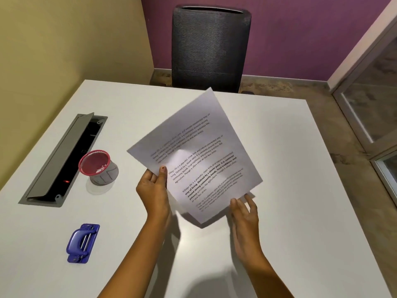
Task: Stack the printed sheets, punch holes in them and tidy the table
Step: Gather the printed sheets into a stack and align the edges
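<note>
The printed sheets (pixel 199 151), white with black text, are held up in the air above the middle of the white table (pixel 279 190), tilted to the right. My left hand (pixel 153 190) pinches their lower left edge, thumb on top. My right hand (pixel 243 211) touches the lower right corner from below, fingers apart; whether it grips is unclear. A blue hole punch (pixel 82 243) lies on the table at the near left, apart from both hands.
A pink-rimmed mesh cup (pixel 96 166) stands left of the sheets. Beside it, a grey cable hatch (pixel 64 158) in the tabletop is propped open. A dark mesh office chair (pixel 209 48) stands at the table's far edge. A glass partition (pixel 373 100) is at right.
</note>
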A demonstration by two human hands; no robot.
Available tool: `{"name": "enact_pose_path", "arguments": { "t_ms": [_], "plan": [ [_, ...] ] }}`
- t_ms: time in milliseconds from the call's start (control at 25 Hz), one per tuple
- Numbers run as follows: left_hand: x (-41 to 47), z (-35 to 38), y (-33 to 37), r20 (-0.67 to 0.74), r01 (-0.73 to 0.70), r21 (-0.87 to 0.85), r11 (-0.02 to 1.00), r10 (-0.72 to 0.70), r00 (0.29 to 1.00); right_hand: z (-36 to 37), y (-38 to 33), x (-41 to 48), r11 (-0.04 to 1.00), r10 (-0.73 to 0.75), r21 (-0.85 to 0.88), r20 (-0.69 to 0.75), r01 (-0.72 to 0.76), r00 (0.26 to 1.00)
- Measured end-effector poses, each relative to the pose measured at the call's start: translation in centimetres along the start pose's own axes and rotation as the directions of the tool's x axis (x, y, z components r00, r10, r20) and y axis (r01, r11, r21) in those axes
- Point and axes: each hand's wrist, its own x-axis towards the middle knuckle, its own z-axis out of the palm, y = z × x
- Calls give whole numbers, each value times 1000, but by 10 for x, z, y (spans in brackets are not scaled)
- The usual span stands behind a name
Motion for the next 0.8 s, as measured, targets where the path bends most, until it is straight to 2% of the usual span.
{"name": "enact_pose_path", "arguments": {
  "t_ms": [120,320,400,480,520,560,640,720,800],
  "plan": [
    [-1,-6,-4,23,87,-79,993,-85,996,-2,-8,6,996,-50,76,-24,52,998],
    [15,-28,4,202,159,-263,952,-106,973,-10,-40,9,964,-257,-87,-65,251,964],
    [34,-40,15,254,155,-274,949,-84,964,-15,-54,12,938,-328,-139,-74,316,942],
    [53,-51,27,362,113,-141,984,-55,931,-21,-65,18,913,-375,-203,-67,355,925],
    [60,-56,33,421,52,-9,999,-43,906,-25,-69,21,900,-388,-240,-63,364,919],
    [65,-59,38,473,-28,146,989,-45,880,-28,-72,25,887,-398,-278,-59,368,916],
    [70,-59,42,551,-196,403,894,-66,832,-30,-75,31,854,-429,-351,-59,383,902],
    [68,-51,38,574,-298,481,824,-39,818,-26,-75,37,815,-480,-407,-76,412,874],
    [60,-43,29,515,-312,455,834,39,856,-20,-72,40,804,-512,-414,-119,426,850]
  ]
}}
